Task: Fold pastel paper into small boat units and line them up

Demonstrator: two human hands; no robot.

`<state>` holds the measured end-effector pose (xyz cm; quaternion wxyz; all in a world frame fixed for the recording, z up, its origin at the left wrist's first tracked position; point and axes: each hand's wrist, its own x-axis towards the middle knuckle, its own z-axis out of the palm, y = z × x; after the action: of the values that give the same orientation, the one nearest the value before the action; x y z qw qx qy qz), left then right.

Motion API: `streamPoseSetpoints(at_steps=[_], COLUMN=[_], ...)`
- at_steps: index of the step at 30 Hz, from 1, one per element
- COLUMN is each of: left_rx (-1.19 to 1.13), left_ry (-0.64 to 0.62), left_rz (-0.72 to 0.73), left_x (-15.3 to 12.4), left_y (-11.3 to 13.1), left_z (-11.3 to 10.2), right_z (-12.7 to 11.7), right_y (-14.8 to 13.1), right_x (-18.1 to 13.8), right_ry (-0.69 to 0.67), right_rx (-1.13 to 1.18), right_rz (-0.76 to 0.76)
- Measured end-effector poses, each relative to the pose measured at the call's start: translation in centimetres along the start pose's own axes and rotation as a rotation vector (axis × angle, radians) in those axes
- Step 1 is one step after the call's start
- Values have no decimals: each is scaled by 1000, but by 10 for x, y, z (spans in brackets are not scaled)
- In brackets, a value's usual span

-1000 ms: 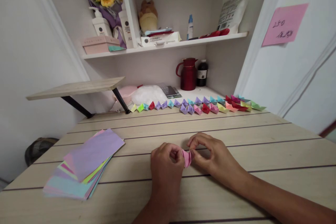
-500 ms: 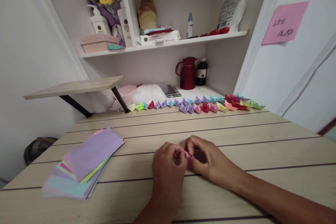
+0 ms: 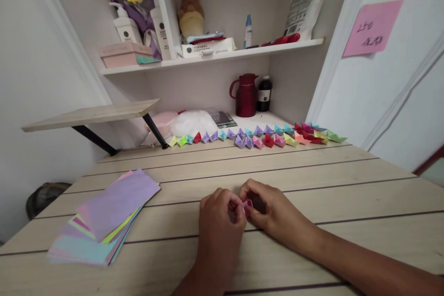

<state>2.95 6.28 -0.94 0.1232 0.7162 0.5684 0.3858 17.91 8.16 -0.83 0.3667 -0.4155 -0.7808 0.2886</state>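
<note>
My left hand (image 3: 219,222) and my right hand (image 3: 274,215) meet just above the wooden table (image 3: 347,194), fingers curled together. Between their fingertips they pinch a small folded pink paper piece (image 3: 247,205), mostly hidden by the fingers. A loose stack of coloured paper sheets (image 3: 104,217), lilac on top, lies to the left of my left hand. Along the far edge of the table runs a row of several small folded paper boats (image 3: 256,136) in many colours.
A raised wooden shelf board (image 3: 93,113) on black legs stands at the back left. Behind the boats are a dark red jug (image 3: 245,95), a dark bottle (image 3: 264,94) and a white bag (image 3: 192,122). A pink note (image 3: 373,27) hangs on the right wall.
My hands have closed in on each other, so the pink piece is now almost hidden between the fingers. The view has tilted slightly.
</note>
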Motion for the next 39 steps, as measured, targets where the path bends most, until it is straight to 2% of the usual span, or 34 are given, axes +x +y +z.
streamPoseSetpoints(at_steps=[6, 19, 27, 39], left_rx=[81, -23, 40, 196], left_ry=[-141, -95, -213, -262], left_rz=[-31, -107, 42, 19], left_x=[-1, 0, -5, -2], left_y=[-5, -15, -7, -12], left_z=[2, 3, 0, -12], right_z=[-1, -3, -8, -6], right_y=[5, 9, 15, 4], right_x=[1, 3, 5, 2], right_ry=[0, -31, -71, -64], right_rx=[-112, -322, -426, -371], right_rz=[-75, -47, -39, 7])
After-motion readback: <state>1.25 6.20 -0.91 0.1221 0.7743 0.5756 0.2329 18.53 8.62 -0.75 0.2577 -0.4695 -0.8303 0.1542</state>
